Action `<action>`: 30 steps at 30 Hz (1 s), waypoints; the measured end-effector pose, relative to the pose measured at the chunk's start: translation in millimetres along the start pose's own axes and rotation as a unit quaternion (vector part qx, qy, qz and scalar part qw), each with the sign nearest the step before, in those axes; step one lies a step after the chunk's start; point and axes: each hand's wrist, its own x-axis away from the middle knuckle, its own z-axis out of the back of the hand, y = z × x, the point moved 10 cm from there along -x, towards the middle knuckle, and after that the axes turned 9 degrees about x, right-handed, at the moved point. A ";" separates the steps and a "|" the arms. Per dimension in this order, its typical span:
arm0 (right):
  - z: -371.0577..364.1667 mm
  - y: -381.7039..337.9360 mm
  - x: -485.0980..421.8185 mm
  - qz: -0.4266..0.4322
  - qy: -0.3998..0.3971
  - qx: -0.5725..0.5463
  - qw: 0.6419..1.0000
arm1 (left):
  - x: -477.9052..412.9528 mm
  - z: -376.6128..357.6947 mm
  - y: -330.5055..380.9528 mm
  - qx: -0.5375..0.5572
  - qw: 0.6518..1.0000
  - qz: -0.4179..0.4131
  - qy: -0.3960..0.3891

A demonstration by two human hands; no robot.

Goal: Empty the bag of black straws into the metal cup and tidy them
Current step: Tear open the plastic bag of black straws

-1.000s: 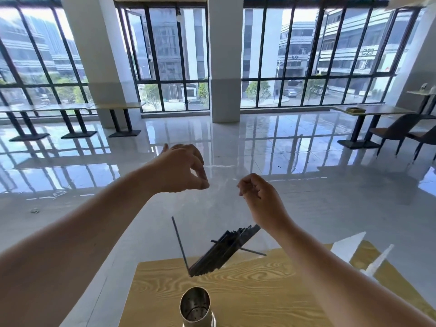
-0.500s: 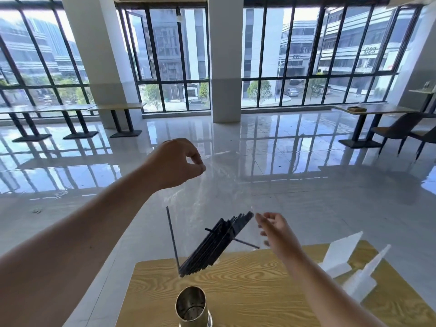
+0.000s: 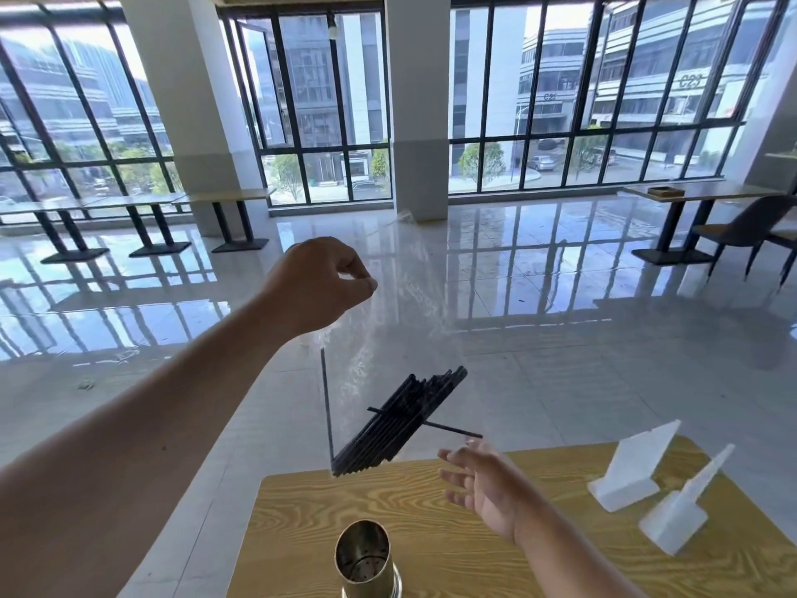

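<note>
Left grip pinching bag

Only readable stuff is outside the windows: the building across the street has a big mirrored sign, looks like "C23" backwards, and a smaller one lower left, too blurry to call.

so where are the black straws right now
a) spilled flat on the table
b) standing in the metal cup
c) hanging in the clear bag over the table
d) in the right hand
c: the black straws hang in the clear bag pinched by the left hand; the metal cup holds none.
</note>
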 end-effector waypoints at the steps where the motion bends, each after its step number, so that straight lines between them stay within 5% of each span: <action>1: -3.5 2.0 -1.2 -0.004 -0.005 -0.006 1.000 | -0.5 2.2 -1.5 0.002 1.000 0.003 0.003; 6: -22.1 -8.6 -8.0 0.004 -0.017 -0.048 0.999 | -1.8 11.1 -10.4 0.006 1.000 0.012 0.009; 12: 7.7 -60.2 -15.5 0.081 0.059 -0.095 0.990 | 3.4 31.8 -48.8 0.062 0.995 0.067 0.036; 20: 42.9 -188.7 17.4 0.258 0.124 0.036 0.957 | 40.6 4.4 -111.3 0.331 0.925 0.186 0.013; 30: 51.4 -225.1 39.6 0.328 0.178 0.121 0.920 | 54.7 -19.7 -123.1 0.384 0.904 0.181 0.043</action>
